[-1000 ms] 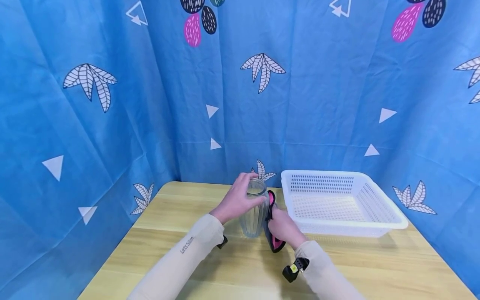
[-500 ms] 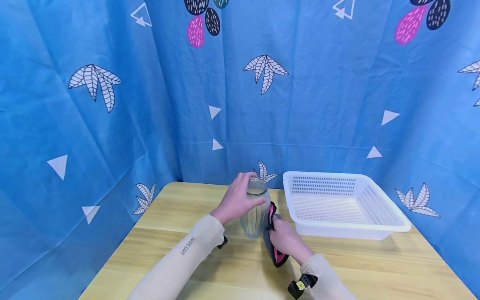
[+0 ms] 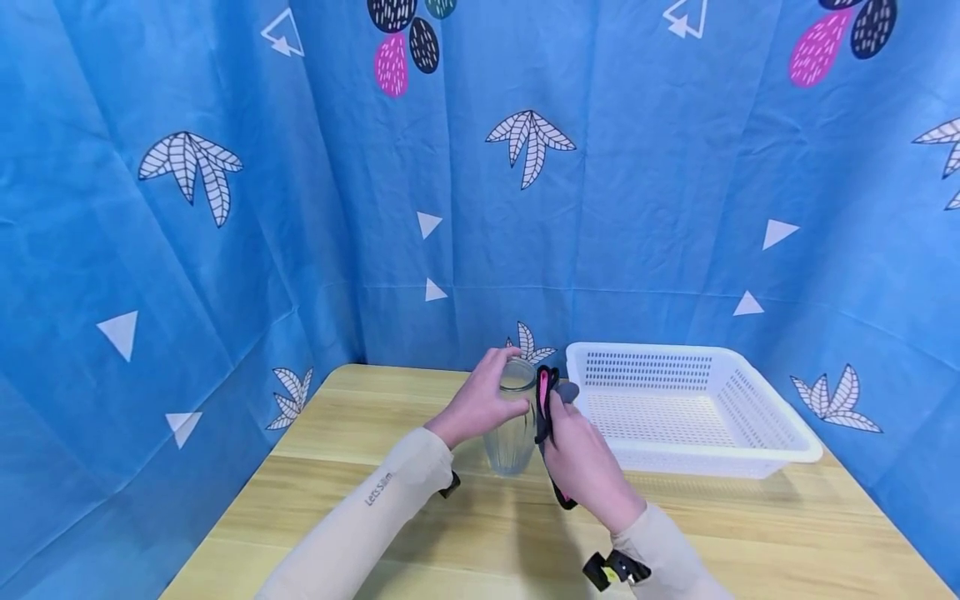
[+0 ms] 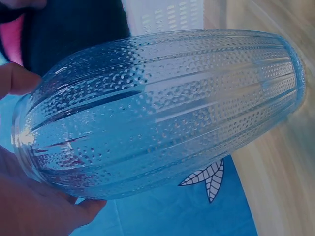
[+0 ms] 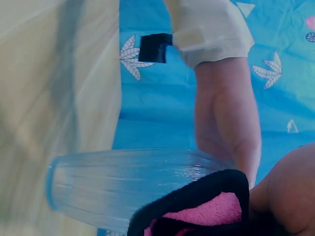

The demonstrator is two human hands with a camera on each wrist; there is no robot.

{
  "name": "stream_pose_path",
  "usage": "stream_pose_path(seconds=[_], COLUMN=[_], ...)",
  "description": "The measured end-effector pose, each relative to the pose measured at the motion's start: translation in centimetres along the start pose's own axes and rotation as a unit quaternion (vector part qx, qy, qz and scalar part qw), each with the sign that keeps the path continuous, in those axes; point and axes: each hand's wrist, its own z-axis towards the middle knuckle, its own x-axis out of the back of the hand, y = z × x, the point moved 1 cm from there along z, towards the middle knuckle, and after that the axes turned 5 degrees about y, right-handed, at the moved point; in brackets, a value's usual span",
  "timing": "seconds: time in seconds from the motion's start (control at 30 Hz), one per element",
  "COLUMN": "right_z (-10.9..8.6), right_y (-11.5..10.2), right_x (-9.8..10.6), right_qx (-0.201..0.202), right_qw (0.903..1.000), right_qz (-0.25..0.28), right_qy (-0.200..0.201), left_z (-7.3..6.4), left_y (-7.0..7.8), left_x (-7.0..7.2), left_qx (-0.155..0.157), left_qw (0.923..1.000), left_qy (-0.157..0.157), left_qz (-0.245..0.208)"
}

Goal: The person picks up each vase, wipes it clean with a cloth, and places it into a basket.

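A clear glass vase [image 3: 512,442] with vertical ribs and a dimpled surface stands upright on the wooden table. My left hand [image 3: 483,402] grips it around the upper part near the rim, thumb on the near side. In the left wrist view the vase [image 4: 162,113] fills the middle, with fingers around its mouth end. Just right of the vase, my right hand [image 3: 588,462] holds a folded cloth [image 3: 545,404], dark grey and pink with black edging. The fluffy pink side of the cloth [image 5: 211,209] shows close to the glass in the right wrist view; contact cannot be told.
A white perforated plastic basket [image 3: 607,454] sits on the table to the right, close behind my right hand. A blue patterned curtain [image 3: 465,208] surrounds the table [image 3: 315,467] at the back and sides.
The right hand with the cloth first slid down and nearer along the vase's right side, then rose towards the rim. My left hand keeps its grip on the vase, which is nearly still.
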Motion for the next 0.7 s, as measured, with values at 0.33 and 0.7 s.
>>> stream_pose_path(seconds=[0.33,0.7], right_z=[3.2,2.0], right_y=[1.8,4.6], right_x=[-1.2,-5.1], right_qx=[-0.025,-0.086], right_qw=[0.9991,0.9875], right_qz=[-0.01,0.061], right_qy=[-0.034,-0.117], left_z=[0.2,0.1], left_y=[0.0,-0.3], left_x=[-0.3,-0.2], left_qx=[-0.008,-0.01], left_qw=[0.9999,0.9999], left_qy=[0.009,0.008], left_qz=[-0.009,0.002])
